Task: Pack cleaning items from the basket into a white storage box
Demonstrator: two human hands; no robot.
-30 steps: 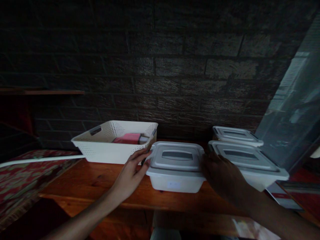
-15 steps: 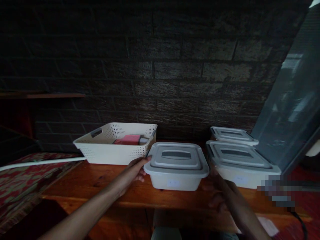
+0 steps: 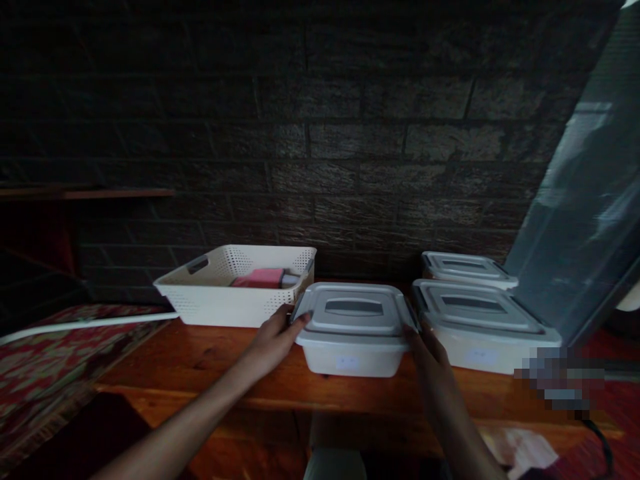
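Note:
A lidded plastic storage box [image 3: 353,359] stands on the wooden table, its grey lid [image 3: 355,328] on top and a small pale label on the front. My left hand [image 3: 280,333] is at the lid's left edge, thumb on the rim and fingers curled around the side. At the right edge, my right hand [image 3: 429,350] closes against the rim, with some of its fingers hidden between this box and its neighbour. Another lidded storage box [image 3: 487,347] sits just to the right, and a smaller-looking lidded box [image 3: 467,267] stands behind that one.
A cream perforated basket [image 3: 215,308] with a pink item [image 3: 260,277] inside stands left of the box. The wooden table [image 3: 200,353] has its front edge near me. A white tube [image 3: 95,323] lies at left, and a dark brick wall [image 3: 330,147] rises behind.
My right hand has moved up and left from beside the box onto the lid's right edge. My left hand has come further onto the left edge, thumb now on the rim.

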